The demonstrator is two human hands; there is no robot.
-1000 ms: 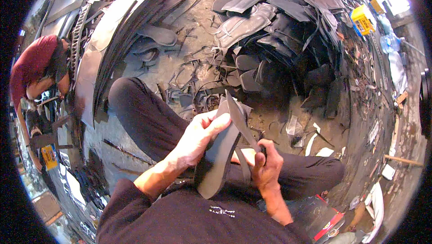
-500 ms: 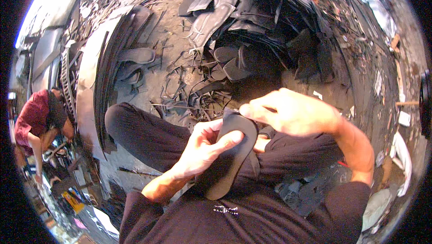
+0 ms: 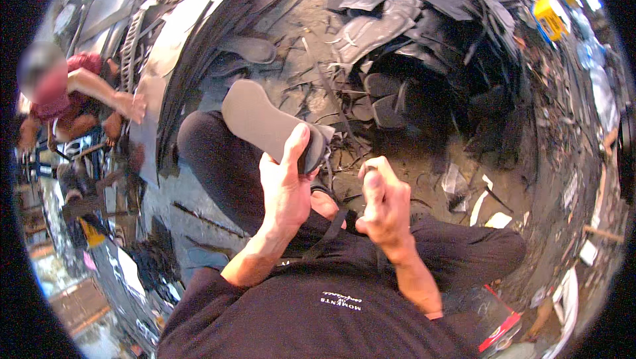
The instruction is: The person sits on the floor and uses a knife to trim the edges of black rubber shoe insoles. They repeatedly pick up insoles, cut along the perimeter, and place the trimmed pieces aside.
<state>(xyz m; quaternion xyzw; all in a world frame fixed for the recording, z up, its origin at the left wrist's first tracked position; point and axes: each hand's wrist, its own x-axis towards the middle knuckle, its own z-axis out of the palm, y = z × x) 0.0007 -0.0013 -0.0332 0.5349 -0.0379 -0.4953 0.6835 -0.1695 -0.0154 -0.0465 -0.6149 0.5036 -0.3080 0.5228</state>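
My left hand [image 3: 285, 190] grips a grey shoe sole [image 3: 258, 117] near one end, with the thumb on its flat face. The sole's wide free end points to the far left over my knee, and a darker layer shows at the gripped end. Just to the right, my right hand [image 3: 386, 203] is raised apart from the sole with its fingers curled in. Whatever lies inside those fingers is hidden. A narrow black strip [image 3: 326, 236] lies over my lap between both wrists.
Black rubber sheets and pieces [image 3: 430, 34] are heaped at the far right. Several sole-shaped pieces [image 3: 252, 49] lie beside stacked dark strips [image 3: 189, 61] at the far left. Another person [image 3: 83, 84] crouches at the left edge. A yellow box [image 3: 551, 18] stands far right.
The sole has swung from above my lap to the far left, and its grey face now shows. My right hand has come away from its end and moved nearer. The view has also shifted.
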